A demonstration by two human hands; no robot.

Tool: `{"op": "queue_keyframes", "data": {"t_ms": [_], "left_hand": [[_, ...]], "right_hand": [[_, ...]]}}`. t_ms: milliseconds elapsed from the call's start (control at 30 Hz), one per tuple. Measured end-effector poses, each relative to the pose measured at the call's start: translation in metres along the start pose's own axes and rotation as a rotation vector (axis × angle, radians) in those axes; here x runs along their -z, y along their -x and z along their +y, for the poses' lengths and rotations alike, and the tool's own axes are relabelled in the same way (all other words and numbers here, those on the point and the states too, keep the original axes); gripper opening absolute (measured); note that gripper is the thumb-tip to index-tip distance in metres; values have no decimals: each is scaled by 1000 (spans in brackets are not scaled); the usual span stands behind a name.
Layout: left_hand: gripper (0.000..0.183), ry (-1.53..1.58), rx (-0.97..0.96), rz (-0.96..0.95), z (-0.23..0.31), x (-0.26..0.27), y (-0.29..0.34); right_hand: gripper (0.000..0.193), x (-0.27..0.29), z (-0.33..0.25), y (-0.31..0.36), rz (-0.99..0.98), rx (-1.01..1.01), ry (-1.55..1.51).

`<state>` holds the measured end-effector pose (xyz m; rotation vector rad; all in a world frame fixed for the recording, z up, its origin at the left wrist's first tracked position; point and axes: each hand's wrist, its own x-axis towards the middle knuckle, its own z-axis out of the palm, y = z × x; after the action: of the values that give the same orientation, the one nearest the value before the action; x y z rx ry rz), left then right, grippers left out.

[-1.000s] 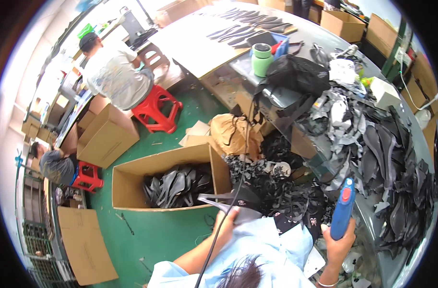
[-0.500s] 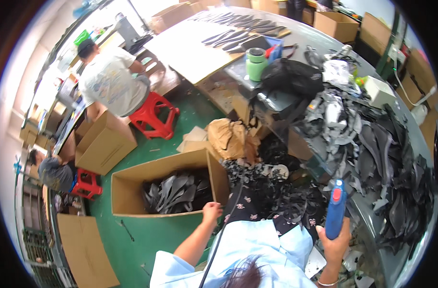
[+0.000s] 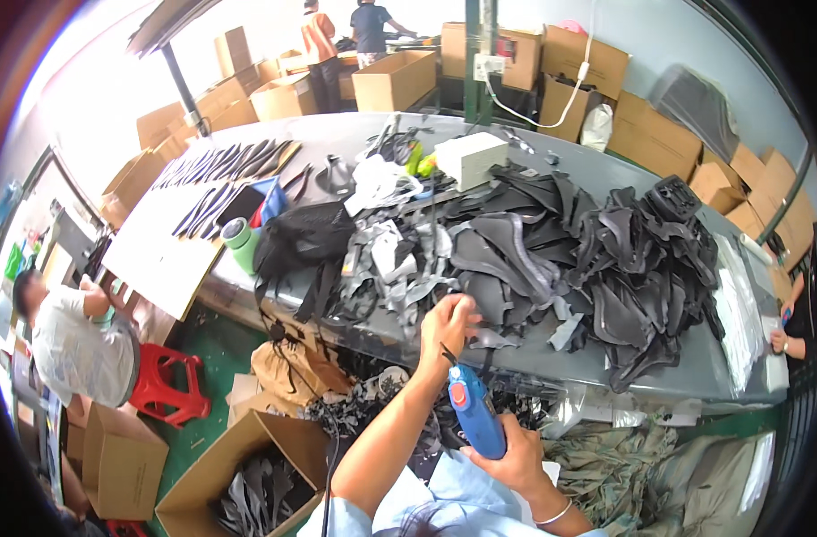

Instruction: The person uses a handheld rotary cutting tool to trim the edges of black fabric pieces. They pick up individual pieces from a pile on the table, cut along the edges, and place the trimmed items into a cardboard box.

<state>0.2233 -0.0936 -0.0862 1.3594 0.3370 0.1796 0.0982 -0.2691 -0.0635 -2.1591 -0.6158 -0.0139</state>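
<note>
My right hand [image 3: 516, 455] is wrapped round a blue hand-held power tool [image 3: 480, 421] with a red button; its narrow tip points away from me, next to my left wrist. My left hand [image 3: 448, 329] reaches over the table's near edge, fingers loosely bent and apart, with nothing visible in it. Just beyond it lie dark grey curved, moulded-looking pieces [image 3: 507, 255] in a heap. Light grey offcut strips [image 3: 399, 259] lie to its left. A larger heap of black pieces [image 3: 628, 295] spreads to the right.
A cardboard box [image 3: 283, 438] holding dark pieces stands on the floor at lower left. On the table [image 3: 551, 380] are a black bag [image 3: 305, 242], a green bottle [image 3: 239, 242] and a white box [image 3: 473, 161]. A person sits by a red stool [image 3: 168, 385]; others stand farther off.
The view has swung right toward the table. My left hand has gone from beside the cardboard box to the heap on the table. The blue tool stays in my right hand.
</note>
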Motion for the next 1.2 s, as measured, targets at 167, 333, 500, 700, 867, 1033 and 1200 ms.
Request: {"op": "queue_keyframes", "data": {"t_ms": [167, 333, 500, 700, 867, 1033, 1200], "left_hand": [[51, 389, 300, -70, 6, -53, -47], [18, 174, 367, 105, -9, -83, -73], [6, 310, 180, 19, 8, -73, -65], [20, 461, 79, -129, 27, -12, 14], [43, 367, 206, -214, 6, 40, 110], [38, 280, 258, -417, -27, 86, 166], [58, 855, 294, -312, 9, 108, 173]], "right_hand": [[53, 6, 9, 6, 42, -93, -17], [56, 7, 18, 10, 112, -173, -93], [51, 19, 16, 8, 177, -247, -111], [46, 22, 35, 5, 363, -271, -244], [50, 26, 19, -26, 379, -224, -361], [49, 12, 1, -42, 295, -141, -249], [49, 1, -15, -41, 155, -59, -252]]}}
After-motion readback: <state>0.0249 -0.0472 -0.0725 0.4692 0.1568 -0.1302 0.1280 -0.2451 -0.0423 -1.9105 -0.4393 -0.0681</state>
